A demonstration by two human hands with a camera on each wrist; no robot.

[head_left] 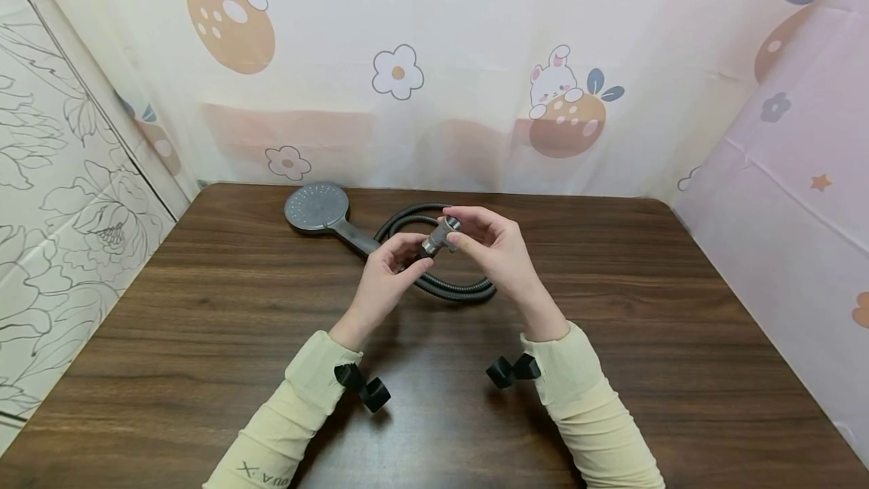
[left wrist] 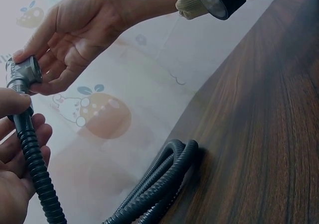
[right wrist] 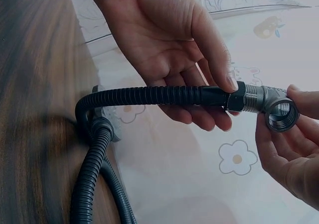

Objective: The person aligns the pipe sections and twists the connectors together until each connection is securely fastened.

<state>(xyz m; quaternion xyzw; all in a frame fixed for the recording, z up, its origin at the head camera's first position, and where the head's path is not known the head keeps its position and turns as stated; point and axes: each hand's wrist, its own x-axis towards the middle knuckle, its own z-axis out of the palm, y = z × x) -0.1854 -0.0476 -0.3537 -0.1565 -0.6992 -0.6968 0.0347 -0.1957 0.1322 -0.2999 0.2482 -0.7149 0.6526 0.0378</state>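
Above the table, my left hand point(head_left: 380, 281) pinches the end of a black ribbed shower hose point(right wrist: 149, 95) between thumb and fingers, close to its black hex nut point(right wrist: 236, 97). My right hand point(head_left: 501, 251) grips a silver-grey metal tee fitting point(right wrist: 272, 100) by its far end. Nut and fitting meet in line, with bare silver threads point(right wrist: 252, 98) showing between them. The tee's threaded side opening point(right wrist: 283, 115) faces the right wrist camera. Behind the hands, the rest of the hose lies coiled on the table, and a dark grey shower head point(head_left: 317, 207) lies to its left.
The brown wood-grain table point(head_left: 204, 368) ends at a patterned curtain point(head_left: 468, 44) along the back. More patterned cloth hangs at the right, and a white panel with line-drawn flowers point(head_left: 61, 195) stands at the left. Black camera mounts point(head_left: 363, 387) sit on both wrists.
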